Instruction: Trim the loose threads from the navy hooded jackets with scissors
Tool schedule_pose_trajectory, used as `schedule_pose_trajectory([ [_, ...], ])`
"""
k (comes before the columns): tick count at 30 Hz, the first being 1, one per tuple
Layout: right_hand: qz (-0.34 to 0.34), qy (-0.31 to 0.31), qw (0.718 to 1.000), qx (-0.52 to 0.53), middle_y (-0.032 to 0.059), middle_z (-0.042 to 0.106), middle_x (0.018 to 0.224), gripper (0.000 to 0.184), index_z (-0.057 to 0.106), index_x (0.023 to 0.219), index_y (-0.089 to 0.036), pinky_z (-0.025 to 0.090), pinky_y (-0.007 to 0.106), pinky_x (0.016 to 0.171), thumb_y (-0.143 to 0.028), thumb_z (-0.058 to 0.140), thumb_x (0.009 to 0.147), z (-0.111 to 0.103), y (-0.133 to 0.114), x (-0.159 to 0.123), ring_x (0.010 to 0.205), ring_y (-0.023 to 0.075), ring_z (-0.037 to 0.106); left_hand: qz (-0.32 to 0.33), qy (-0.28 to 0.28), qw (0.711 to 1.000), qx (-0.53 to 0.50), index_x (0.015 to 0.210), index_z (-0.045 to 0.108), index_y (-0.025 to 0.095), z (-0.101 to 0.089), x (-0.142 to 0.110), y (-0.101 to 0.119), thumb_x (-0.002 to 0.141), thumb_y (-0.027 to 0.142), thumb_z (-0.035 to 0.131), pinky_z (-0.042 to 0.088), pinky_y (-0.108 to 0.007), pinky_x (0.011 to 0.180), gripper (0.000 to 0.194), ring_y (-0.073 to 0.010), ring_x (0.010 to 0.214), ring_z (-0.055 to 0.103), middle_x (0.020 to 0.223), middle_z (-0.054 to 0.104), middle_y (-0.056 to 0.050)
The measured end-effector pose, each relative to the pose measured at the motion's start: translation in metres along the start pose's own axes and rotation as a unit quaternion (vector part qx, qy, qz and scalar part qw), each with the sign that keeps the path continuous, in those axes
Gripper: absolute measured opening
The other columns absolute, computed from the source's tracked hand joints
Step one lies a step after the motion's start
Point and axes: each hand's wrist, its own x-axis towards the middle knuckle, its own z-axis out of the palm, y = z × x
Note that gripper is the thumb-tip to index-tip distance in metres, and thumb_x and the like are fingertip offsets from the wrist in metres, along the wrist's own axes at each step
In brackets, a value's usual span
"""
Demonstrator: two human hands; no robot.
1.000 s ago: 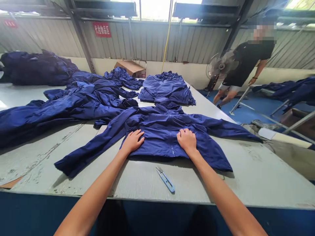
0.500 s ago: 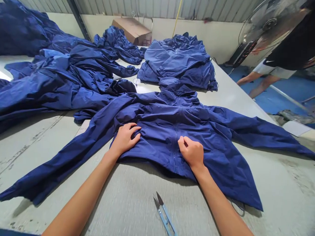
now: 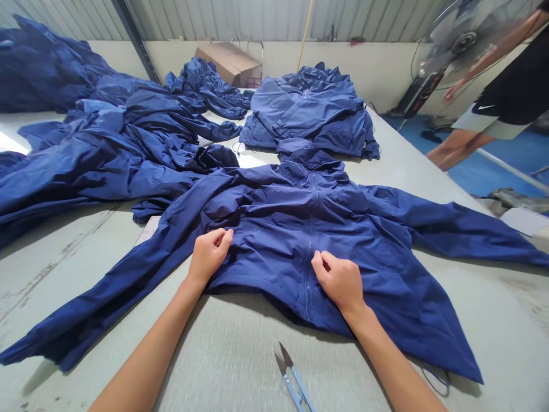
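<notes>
Navy jacket lies spread on the table, sleeves out and unfolded, front zip seemingly closed; left hand and right hand are on it, fingers curled in, any pinch of cloth unconfirmed, snips untouched near its hem.

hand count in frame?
3: left hand on the spread jacket, right hand beside its zipper, co-worker's hand by the fan. Co-worker's other hand isn't visible.

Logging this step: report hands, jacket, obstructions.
Left hand, right hand curled on jacket, grip unclear. Jacket spread out, zipper up. Snips open on table, clear of jacket.
</notes>
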Motion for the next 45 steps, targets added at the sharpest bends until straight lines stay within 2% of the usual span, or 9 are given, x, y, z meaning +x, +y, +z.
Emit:
schedule_pose_trajectory([
  [6,-0.015,-0.003,1.000,0.000,0.0004,0.058,0.044,0.048,0.053,0.054,-0.021,0.026,0.027,0.051,-0.032,0.040,0.099,-0.0009,0.0000,-0.0007,0.039,0.0115,0.052,-0.026,-0.015,1.000,0.001,0.051,0.047,0.018,0.0010,-0.0024,-0.0004,0.092,0.045,0.045,0.027,-0.025,0.051,0.049,-0.0087,0.045,0.034,0.046,0.030,0.006],
  [16,-0.031,0.013,0.999,-0.009,-0.0003,0.059,0.044,0.049,0.054,0.056,-0.021,0.027,0.028,0.050,-0.031,0.036,0.101,-0.0019,0.0002,0.0010,0.038,0.0124,0.056,-0.019,-0.032,0.999,0.000,0.050,0.041,0.019,0.0040,-0.0014,-0.0011,0.094,0.046,0.042,0.028,-0.024,0.052,0.051,-0.0091,0.044,0.037,0.047,0.035,0.005],
  [23,-0.031,0.013,0.999,-0.013,0.0001,0.060,0.044,0.050,0.054,0.055,-0.021,0.026,0.028,0.051,-0.033,0.038,0.101,-0.0003,0.0001,-0.0001,0.038,0.0120,0.055,-0.028,-0.027,0.999,0.004,0.050,0.038,0.019,0.0055,-0.0007,-0.0024,0.093,0.047,0.042,0.025,-0.027,0.054,0.051,-0.0096,0.046,0.037,0.048,0.032,0.004],
  [45,-0.039,0.005,0.999,-0.023,0.0001,0.059,0.044,0.050,0.053,0.055,-0.021,0.027,0.028,0.050,-0.033,0.037,0.101,-0.0019,-0.0012,0.0001,0.038,0.0120,0.056,-0.042,-0.040,0.998,-0.007,0.050,0.038,0.019,0.0050,0.0006,-0.0044,0.093,0.048,0.041,0.025,-0.028,0.055,0.052,-0.0101,0.047,0.037,0.048,0.033,0.004],
])
